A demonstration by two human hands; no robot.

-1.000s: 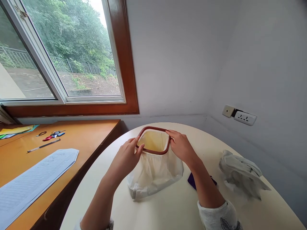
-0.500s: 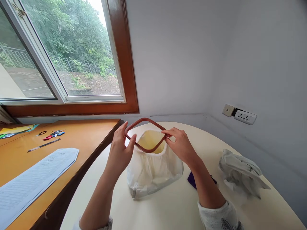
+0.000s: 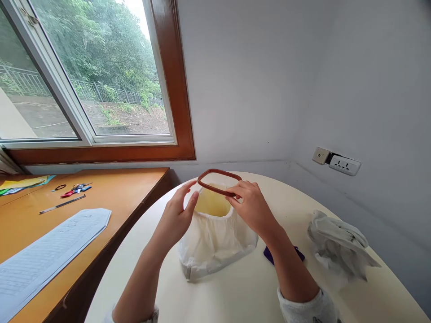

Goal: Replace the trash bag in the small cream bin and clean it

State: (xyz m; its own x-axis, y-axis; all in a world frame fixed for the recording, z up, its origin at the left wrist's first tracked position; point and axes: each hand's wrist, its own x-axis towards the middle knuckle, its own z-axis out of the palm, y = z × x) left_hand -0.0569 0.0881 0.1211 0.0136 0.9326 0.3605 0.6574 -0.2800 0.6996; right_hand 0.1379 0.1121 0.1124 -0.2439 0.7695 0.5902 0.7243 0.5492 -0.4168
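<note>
Over the mouth of a small yellow bin [image 3: 212, 204], a reddish-brown rounded frame ring [image 3: 215, 172] is held up at a tilt. My right hand [image 3: 251, 206] pinches the ring's near right corner between thumb and fingers. At the ring's left end, my left hand [image 3: 177, 213] is open, its thumb and fingers apart, close to the ring but seemingly not gripping it. A whitish translucent plastic bag [image 3: 215, 242] lines the bin and hangs over its outside, spreading onto the table. The bin's lower body is hidden by the bag.
The round cream table [image 3: 235, 296] also carries a crumpled plastic bag [image 3: 340, 242] at right and a dark purple item [image 3: 269, 255] partly behind my right forearm. On the wooden desk [image 3: 117, 188] at left lie papers [image 3: 50, 260], a pen [image 3: 62, 204] and keys [image 3: 77, 190].
The ring has shifted right and turned flatter, still in my right hand. My left hand has let go of its left side and now stands open beside it.
</note>
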